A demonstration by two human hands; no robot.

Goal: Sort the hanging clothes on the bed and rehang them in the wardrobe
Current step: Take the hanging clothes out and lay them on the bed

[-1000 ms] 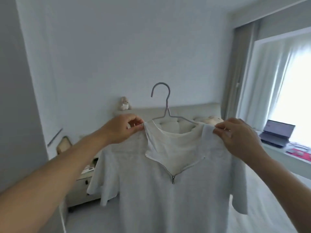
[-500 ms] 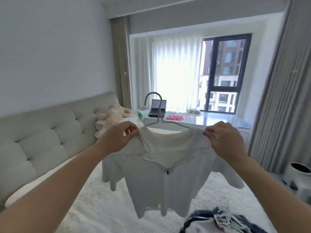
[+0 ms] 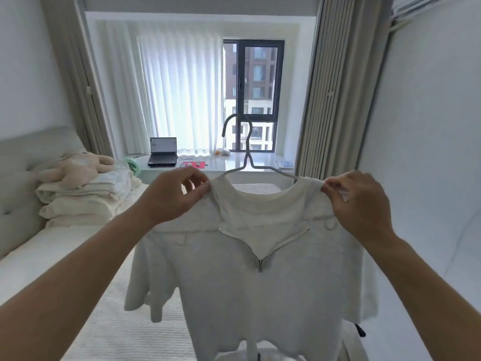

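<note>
Held up at chest height over the bed (image 3: 109,332): a pale grey short-sleeved shirt (image 3: 260,295) with a half-open zip, layered over a white inner top (image 3: 263,214), both hung on a grey wire hanger (image 3: 247,162) with its hook upright. Left hand (image 3: 174,194) with its grip pinched on the shirt's shoulder seam beside the collar; right hand (image 3: 361,204) pinching the opposite shoulder likewise, fingers curled round the fabric. No open container in view. On the bed near the padded headboard (image 3: 23,162), a stack of folded bedding (image 3: 86,196) topped by a beige plush toy (image 3: 78,168), just beside a small green fan (image 3: 132,166). Beyond, along the window, a white tabletop (image 3: 234,162) carrying an open laptop (image 3: 163,152), a pink flat item (image 3: 194,164) and small oddments too far off to tell. Sheer white curtain (image 3: 179,95) covering the left of the window, beige drapes (image 3: 338,87) at the right, a plain white panel (image 3: 429,152) close along the right side. Shirt blocking the view of the bed's far end.
</note>
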